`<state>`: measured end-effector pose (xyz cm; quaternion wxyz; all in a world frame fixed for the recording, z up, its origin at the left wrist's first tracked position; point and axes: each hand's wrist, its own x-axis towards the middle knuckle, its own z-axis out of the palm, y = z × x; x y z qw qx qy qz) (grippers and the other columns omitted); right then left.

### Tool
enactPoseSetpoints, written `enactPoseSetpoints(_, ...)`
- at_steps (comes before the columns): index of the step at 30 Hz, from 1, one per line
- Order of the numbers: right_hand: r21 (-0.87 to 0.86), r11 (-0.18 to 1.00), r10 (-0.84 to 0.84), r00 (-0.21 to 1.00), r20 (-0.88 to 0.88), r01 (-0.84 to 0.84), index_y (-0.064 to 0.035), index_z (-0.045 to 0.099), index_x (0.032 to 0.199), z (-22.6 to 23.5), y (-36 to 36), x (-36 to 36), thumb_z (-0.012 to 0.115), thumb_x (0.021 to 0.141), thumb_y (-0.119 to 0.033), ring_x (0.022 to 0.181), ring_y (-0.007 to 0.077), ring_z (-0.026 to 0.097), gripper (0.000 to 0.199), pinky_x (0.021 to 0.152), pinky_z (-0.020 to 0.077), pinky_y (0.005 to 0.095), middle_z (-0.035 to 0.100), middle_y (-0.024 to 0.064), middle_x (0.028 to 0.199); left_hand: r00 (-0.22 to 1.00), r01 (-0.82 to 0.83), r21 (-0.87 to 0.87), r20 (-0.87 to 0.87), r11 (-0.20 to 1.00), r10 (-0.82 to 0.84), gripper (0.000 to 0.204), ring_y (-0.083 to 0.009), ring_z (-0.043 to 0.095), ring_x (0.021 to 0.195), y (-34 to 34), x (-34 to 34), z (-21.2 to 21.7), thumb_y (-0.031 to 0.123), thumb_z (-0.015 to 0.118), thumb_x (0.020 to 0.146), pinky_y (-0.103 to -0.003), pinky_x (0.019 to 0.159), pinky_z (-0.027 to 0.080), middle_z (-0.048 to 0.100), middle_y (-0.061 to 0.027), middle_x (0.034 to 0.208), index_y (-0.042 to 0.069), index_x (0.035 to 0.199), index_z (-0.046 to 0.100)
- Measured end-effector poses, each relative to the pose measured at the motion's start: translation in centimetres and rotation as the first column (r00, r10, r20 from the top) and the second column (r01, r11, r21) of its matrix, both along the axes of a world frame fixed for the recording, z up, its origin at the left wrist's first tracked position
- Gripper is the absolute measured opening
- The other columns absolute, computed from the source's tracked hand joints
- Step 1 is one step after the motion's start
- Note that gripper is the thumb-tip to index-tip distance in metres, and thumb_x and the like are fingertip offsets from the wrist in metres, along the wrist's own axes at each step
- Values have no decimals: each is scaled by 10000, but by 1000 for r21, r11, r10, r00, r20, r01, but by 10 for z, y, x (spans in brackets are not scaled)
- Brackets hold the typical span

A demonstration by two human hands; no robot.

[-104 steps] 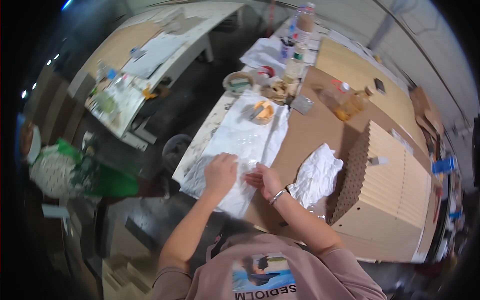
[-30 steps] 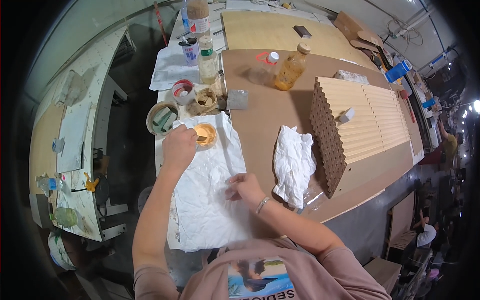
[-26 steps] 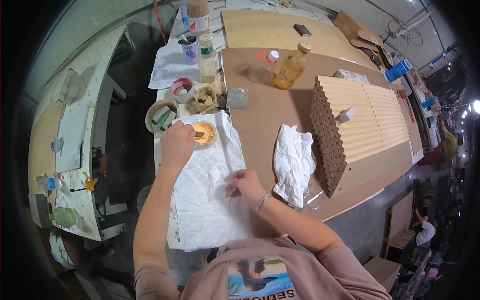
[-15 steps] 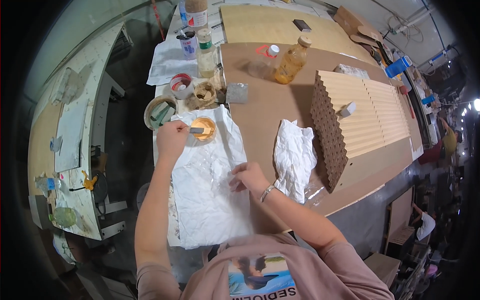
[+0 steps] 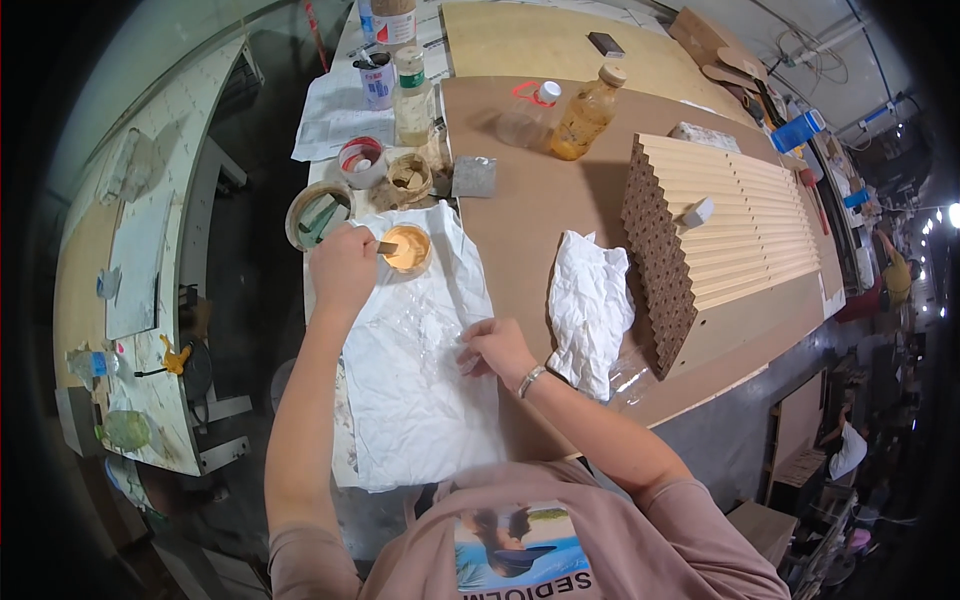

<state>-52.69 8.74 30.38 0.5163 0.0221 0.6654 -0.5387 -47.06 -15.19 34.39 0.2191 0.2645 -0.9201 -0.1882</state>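
Note:
My left hand [image 5: 343, 268] is closed around a small flat scraper [image 5: 387, 248], whose grey blade reaches over the near-left rim of a round clear cup [image 5: 429, 262] of pale orange paste [image 5: 408, 247]. The cup stands on a crumpled white cloth [image 5: 410, 420]. Over the cloth's right edge is my right hand [image 5: 496, 347], its fingers curled together. A pale bit shows by those fingertips, too small to name. Clear plastic film [image 5: 427, 318] lies on the cloth between the hands.
Behind the cup stand a tub with green scrapers [image 5: 322, 218], a red-rimmed tub [image 5: 362, 160], a crusted tub [image 5: 408, 177] and bottles [image 5: 585, 115]. A second white cloth [image 5: 590, 310] lies right, beside a ridged wooden panel block [image 5: 725, 230]. A grey square plate [image 5: 474, 177] lies beyond.
My left hand has shifted slightly, and less of the scraper blade extends over the paste, nearer the cup's left rim. My right hand has barely moved.

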Motion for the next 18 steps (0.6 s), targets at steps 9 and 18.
enactPoseSetpoints(9, -34, 999, 1, 1000, 25, 0, 98, 611, 988, -1, 2, 0, 565, 849, -3, 610, 256, 697, 177, 481, 566, 313, 684, 199, 792, 989, -130, 664, 36, 736, 142, 85, -177, 532, 532, -25, 7, -25, 59, 666, 758, -323, 527, 407, 621, -76, 636, -17, 782, 696)
enactPoseSetpoints(18, -40, 999, -31, 999, 8, 32, 86, 628, 951, -7, 1, 4, 520, 804, 34, 681, 247, 703, 190, 531, 579, 336, 689, 186, 818, 953, -96, 949, 0, 300, 304, 53, -45, 423, 510, -29, 24, -30, 23, 655, 788, -204, 466, 325, 554, 5, 638, -24, 805, 640)
